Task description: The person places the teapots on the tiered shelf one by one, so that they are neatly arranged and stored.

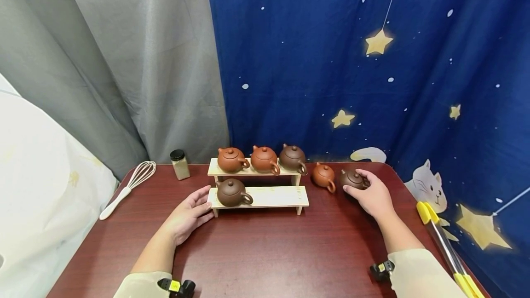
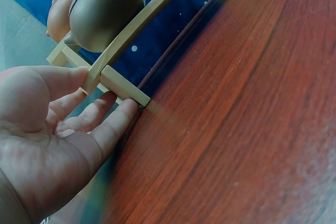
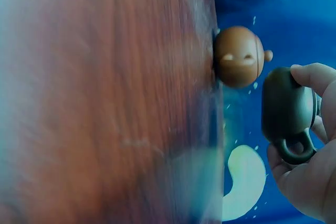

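Observation:
My right hand (image 1: 376, 198) grips a small dark brown teapot (image 1: 352, 180) at the right of the table. In the right wrist view this teapot (image 3: 286, 106) appears raised off the table, its handle towards my palm. Just left of it stands a reddish-brown teapot (image 1: 323, 176). My left hand (image 1: 185, 219) pinches the left end of a two-step wooden stand (image 1: 273, 197), thumb at the board and fingers by the leg (image 2: 125, 86). A dark teapot (image 1: 231, 192) sits on the lower step. On the upper step are two reddish teapots (image 1: 232, 160) and one dark teapot (image 1: 292, 157).
A whisk (image 1: 129, 188) lies at the left, and a black-lidded jar (image 1: 180, 164) stands near the back edge. Yellow-tipped tongs (image 1: 447, 247) lie along the right edge. Curtains (image 1: 298, 59) hang right behind the table (image 1: 265, 256).

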Demonstrator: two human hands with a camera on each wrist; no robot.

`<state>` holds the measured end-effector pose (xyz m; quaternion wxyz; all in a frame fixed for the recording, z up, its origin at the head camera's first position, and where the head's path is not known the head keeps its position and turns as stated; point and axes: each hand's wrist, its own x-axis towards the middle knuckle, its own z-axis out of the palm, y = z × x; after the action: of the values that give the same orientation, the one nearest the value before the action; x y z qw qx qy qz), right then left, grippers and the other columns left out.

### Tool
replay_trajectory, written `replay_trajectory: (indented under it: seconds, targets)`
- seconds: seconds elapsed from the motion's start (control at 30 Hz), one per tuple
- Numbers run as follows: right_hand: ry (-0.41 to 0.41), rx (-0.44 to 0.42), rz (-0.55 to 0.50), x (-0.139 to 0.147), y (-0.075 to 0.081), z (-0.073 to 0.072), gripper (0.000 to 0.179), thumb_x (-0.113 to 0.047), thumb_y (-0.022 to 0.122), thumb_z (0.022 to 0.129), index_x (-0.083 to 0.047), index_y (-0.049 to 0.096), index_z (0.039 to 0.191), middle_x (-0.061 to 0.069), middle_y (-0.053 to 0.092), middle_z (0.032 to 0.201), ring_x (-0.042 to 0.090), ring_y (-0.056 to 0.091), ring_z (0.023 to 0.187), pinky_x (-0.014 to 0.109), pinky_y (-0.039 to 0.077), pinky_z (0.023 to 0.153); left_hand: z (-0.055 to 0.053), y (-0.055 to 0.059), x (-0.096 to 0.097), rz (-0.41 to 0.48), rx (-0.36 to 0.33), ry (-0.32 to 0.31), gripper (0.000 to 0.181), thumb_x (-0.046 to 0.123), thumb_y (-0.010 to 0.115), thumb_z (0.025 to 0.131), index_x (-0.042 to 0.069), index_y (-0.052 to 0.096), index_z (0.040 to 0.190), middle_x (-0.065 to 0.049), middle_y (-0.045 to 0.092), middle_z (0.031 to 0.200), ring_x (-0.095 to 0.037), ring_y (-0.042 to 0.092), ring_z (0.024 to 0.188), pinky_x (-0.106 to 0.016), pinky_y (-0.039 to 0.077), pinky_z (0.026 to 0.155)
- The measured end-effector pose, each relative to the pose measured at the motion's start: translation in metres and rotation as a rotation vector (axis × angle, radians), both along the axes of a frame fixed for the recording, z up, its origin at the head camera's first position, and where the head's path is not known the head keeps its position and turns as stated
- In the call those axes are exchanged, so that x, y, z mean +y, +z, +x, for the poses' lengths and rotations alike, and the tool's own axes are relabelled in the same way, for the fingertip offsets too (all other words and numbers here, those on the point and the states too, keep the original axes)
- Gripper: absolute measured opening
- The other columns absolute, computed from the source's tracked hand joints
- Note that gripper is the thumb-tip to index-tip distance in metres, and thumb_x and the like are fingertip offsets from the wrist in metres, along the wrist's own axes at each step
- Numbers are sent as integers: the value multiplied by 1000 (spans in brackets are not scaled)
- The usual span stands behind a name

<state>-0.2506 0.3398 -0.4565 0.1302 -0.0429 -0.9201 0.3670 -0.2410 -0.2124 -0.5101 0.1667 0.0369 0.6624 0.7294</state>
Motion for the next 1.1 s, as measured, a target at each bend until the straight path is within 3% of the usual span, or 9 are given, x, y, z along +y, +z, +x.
replay_trajectory:
  seconds: [0.37,0.67,1.1]
  targets:
    - [61,35,-24,-34,1,27,75,-41,89,88,-13,58,150,17,66,145,34,61,133,49,47,110,0,-1,-1,0,4,-2,74,13,55,112,14,13,173,-19,27,174,-10,58,132,-33,54,109]
    - [103,100,-42,-62,8,39,69,-34,92,85,-15,64,145,12,71,135,27,69,120,20,52,95,0,0,0,-1,6,-8,73,12,54,112,14,12,173,-19,26,175,-11,58,134,-34,53,110]
    - [242,187,-49,-113,8,51,67,-31,97,77,-20,70,137,3,73,131,19,71,113,31,59,95,0,1,0,-4,4,-11,73,13,53,113,14,12,173,-19,26,175,-11,58,133,-34,53,111]
